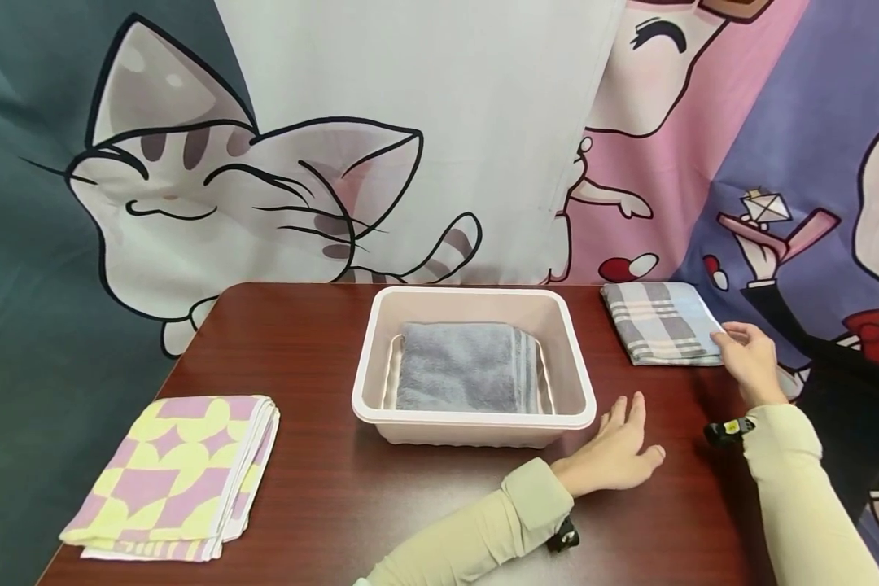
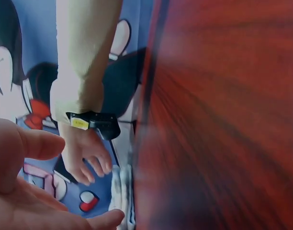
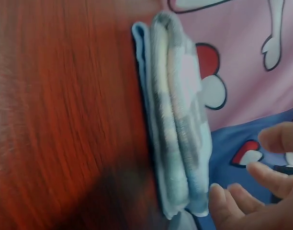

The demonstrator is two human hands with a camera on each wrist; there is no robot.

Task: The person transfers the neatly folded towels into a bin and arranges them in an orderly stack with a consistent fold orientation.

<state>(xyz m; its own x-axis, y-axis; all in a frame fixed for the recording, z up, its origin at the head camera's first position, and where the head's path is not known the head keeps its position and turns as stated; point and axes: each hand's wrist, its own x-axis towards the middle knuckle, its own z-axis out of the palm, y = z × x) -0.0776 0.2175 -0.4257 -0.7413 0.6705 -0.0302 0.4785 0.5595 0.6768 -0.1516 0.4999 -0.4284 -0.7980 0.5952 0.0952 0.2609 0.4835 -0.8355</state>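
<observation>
A folded plaid towel (image 1: 655, 324) in grey, white and light blue lies at the table's back right; its layered folds show in the right wrist view. At its right edge is my right hand (image 1: 753, 364), fingertips near or touching the cloth, thumb and fingers (image 3: 244, 199) apart. My left hand (image 1: 610, 457) hovers over the table just right of the plastic basin, its fingers spread and holding nothing. Inside this pale pink basin (image 1: 476, 418) lies a folded grey towel (image 1: 457, 366). In the left wrist view my left thumb (image 2: 41, 143) stands away from the fingers.
A folded yellow and purple patterned cloth (image 1: 168, 472) lies at the table's left. The dark red wooden table (image 1: 308, 342) has its back edge against a curtain (image 1: 483, 146) printed with cartoon animals.
</observation>
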